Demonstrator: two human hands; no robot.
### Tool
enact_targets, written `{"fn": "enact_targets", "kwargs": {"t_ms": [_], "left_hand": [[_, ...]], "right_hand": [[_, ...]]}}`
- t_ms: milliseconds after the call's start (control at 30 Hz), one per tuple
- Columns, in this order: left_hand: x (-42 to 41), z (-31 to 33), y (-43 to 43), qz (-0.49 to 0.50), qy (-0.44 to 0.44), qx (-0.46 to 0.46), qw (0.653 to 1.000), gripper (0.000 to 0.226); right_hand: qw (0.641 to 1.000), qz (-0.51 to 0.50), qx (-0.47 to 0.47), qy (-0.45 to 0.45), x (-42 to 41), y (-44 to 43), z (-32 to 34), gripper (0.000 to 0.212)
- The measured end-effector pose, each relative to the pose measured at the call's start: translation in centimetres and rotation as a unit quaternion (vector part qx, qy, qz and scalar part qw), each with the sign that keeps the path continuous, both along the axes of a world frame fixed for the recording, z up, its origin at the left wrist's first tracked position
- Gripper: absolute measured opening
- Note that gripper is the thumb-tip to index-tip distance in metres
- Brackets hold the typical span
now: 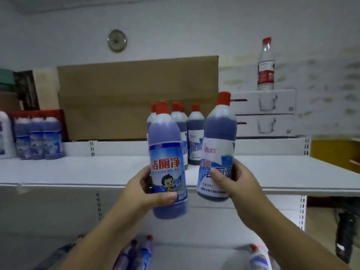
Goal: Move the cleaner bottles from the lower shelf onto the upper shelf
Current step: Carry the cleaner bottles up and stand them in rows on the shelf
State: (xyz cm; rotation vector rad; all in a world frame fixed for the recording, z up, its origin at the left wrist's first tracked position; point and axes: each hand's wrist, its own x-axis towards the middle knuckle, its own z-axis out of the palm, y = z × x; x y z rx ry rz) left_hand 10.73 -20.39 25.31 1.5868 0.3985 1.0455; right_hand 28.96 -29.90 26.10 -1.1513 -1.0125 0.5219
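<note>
My left hand (153,191) grips a blue cleaner bottle (167,156) with a red cap, held upright in front of the upper shelf (97,170). My right hand (231,184) grips a second blue red-capped cleaner bottle (219,137), tilted slightly right, at the shelf's front edge. Behind them several cleaner bottles (194,133) stand on the upper shelf. Down on the lower shelf (194,254), a pair of bottles (138,252) lies at the left and one bottle (257,258) at the right, partly hidden by my arms.
A shrink-wrapped pack of blue bottles (39,137) stands at the upper shelf's left end. Large cardboard (136,98) leans against the wall behind. White boxes (266,114) with a clear water bottle (266,65) on top sit at the right.
</note>
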Motion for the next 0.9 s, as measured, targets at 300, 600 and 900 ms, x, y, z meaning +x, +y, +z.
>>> {"fn": "enact_targets", "kwargs": {"t_ms": [300,600,900], "left_hand": [[-0.4,3.7,6.8,0.011,-0.004,-0.035,0.999,0.073],[-2.8,3.7,9.0,0.026,-0.016,-0.048,0.998,0.071],[-9.4,4.6,7.0,0.079,-0.037,-0.082,0.993,0.077]], "right_hand": [[0.984,-0.113,-0.096,-0.100,4.8,12.3,2.7,0.048],[0.932,-0.243,-0.095,-0.252,4.5,12.5,1.9,0.085],[0.962,0.081,0.001,-0.262,-7.9,9.1,2.2,0.067]]}}
